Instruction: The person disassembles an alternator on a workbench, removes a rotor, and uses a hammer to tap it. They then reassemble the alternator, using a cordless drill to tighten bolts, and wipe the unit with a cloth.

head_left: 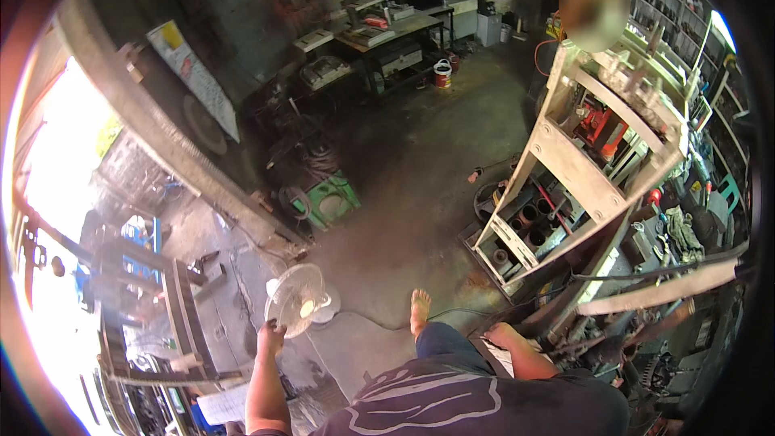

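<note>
My left arm reaches forward to a round electric fan [289, 295] with a pale, see-through cage. My left hand [274, 337] is at the cage's near edge, its fingers curled against the rim. The fan's grey base shows partly behind the cage, on the floor. On the right, my right hand [503, 336] lies with its fingers loosely bent over the edge of a pale, dark-edged panel [498, 358] beside my thigh. Nothing shows held in it; the fingertips are too small to make out clearly.
One bare foot [419, 311] is on the floor near a thin dark cable [379, 324]. A tall cream metal frame [577, 165] stands at right, beside cluttered tools and parts. A post [190, 173] rises at left; a green machine [331, 200] and workbench [387, 32] lie beyond.
</note>
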{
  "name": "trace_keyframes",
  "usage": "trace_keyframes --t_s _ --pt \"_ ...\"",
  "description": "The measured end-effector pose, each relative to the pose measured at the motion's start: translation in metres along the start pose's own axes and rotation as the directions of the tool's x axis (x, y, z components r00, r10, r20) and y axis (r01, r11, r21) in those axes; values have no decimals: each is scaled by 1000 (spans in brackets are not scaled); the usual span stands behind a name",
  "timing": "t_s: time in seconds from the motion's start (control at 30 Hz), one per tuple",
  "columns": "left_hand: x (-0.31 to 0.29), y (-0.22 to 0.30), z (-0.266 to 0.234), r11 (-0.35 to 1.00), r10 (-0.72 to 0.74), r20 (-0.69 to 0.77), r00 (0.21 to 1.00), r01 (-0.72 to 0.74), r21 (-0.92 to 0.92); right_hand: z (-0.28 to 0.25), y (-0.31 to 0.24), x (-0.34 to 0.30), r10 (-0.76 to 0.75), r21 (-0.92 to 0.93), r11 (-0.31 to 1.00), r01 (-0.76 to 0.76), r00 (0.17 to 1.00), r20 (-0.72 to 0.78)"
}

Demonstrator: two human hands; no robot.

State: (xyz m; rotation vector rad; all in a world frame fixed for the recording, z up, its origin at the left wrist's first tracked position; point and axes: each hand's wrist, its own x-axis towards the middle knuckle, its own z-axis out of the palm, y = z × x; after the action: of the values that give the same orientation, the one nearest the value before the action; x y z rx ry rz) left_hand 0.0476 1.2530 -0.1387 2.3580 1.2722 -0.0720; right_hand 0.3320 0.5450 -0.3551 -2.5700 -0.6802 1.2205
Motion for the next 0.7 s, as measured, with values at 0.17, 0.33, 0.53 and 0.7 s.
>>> trace_keyframes --t_s 0.17,0.33,0.53,0.7 --pt "155 115 47 707 650 212 729 -683 182 -58 23 107 -734 46 606 794 580 -352" --pt "157 143 134 1000 22 761 648 -16 -15 -252 -14 225 34 303 951 -52 997 64" --pt "206 206 119 945 -302 838 454 256 202 -485 -77 325 148 519 855 19 949 -279" --pt "416 353 126 950 -311 880 358 136 281 -560 -70 393 270 560 825 -82 927 -261"
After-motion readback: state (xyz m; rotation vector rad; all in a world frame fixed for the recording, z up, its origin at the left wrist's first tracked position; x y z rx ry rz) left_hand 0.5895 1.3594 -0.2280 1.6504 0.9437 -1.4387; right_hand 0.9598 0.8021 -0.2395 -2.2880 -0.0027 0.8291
